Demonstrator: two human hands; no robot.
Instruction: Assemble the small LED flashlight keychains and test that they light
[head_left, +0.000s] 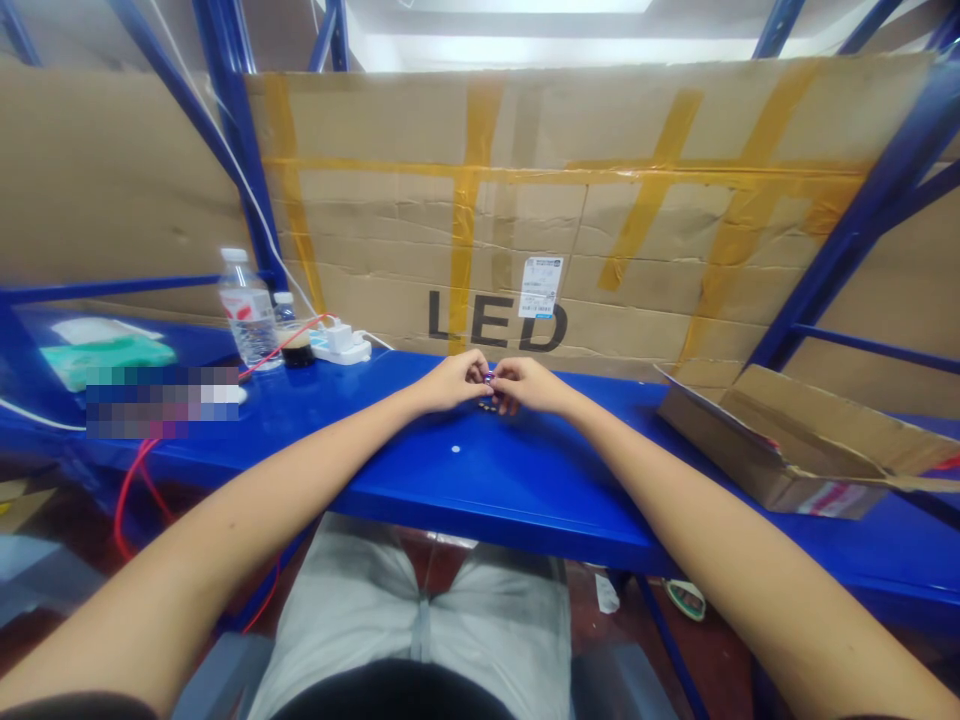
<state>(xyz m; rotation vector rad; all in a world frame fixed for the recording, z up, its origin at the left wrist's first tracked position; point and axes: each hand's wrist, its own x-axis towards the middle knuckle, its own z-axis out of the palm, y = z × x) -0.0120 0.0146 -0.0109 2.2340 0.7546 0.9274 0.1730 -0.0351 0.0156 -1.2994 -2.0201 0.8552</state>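
Note:
My left hand and my right hand meet above the blue tabletop, fingertips closed together. Pinched between them is a small shiny purple-and-silver piece, too small for me to tell its kind. Just below the fingers, a few small gold-and-dark pieces show; I cannot tell whether they hang from the held piece or lie on the table. The fingers partly hide both. A small white dot is on the tabletop nearer to me.
An open cardboard box stands at the right. To the left are a water bottle, a cup of dark liquid, a white power strip, a green packet and a red cable. A taped cardboard sheet backs the table.

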